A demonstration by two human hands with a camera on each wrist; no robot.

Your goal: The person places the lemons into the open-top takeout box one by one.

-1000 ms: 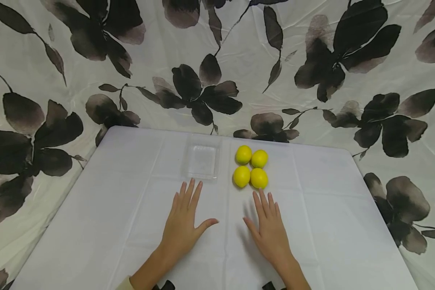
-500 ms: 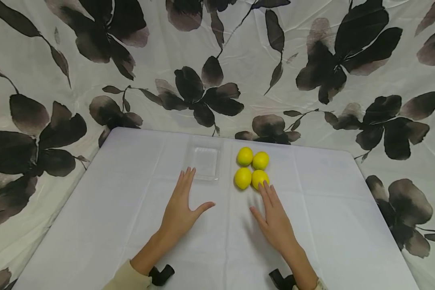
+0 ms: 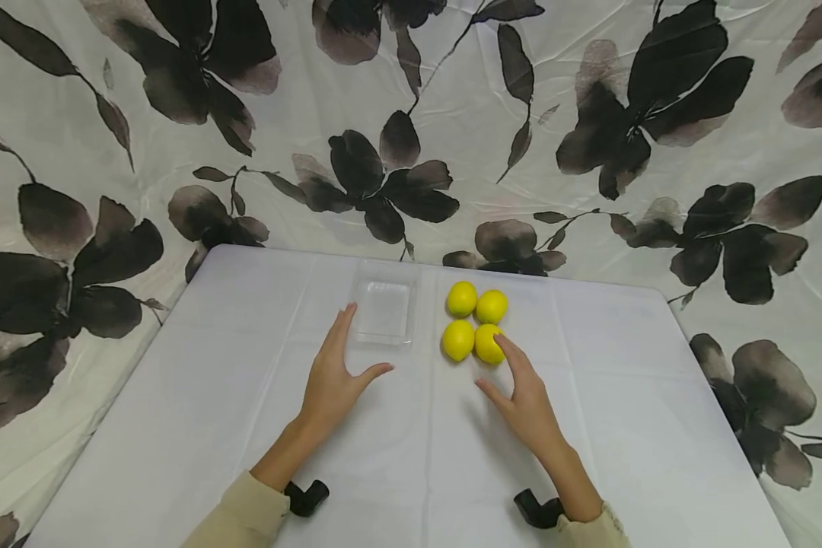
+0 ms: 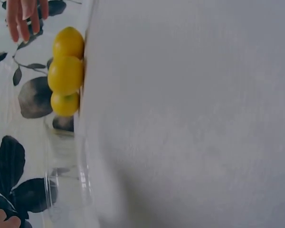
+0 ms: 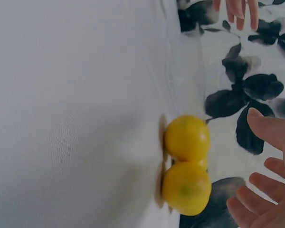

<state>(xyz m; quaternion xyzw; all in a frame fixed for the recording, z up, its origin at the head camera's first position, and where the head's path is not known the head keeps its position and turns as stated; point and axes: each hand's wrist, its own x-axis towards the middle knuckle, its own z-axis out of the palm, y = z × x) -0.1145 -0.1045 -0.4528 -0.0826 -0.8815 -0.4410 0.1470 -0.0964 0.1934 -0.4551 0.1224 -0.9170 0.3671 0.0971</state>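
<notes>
Several yellow lemons [image 3: 458, 340] sit grouped on the white-covered table; in the left wrist view a few lemons [image 4: 66, 76] line up behind one another. To their left lies a transparent plastic container [image 3: 383, 342], its walls faintly visible. My left hand [image 3: 330, 390] hovers near the container's front left corner, thumb spread, holding nothing. Above the table, just short of the nearest right lemon [image 3: 488, 347], is my right hand [image 3: 530, 407], its fingertips overlapping that lemon in the head view. The right wrist view shows its loosely bent fingers [image 5: 256, 199] apart from the lemons.
A white cloth covers the table [image 3: 178, 426]. Behind it hangs a floral curtain [image 3: 493, 137] that also drops along both sides. Black wrist mounts [image 3: 308, 498] sit on both forearms, below beige sleeves [image 3: 243, 514].
Both hands have moved forward and turned more sideways, the left toward the container, the right toward the lemons. More of the sleeves shows. The lemons and container stay in place.
</notes>
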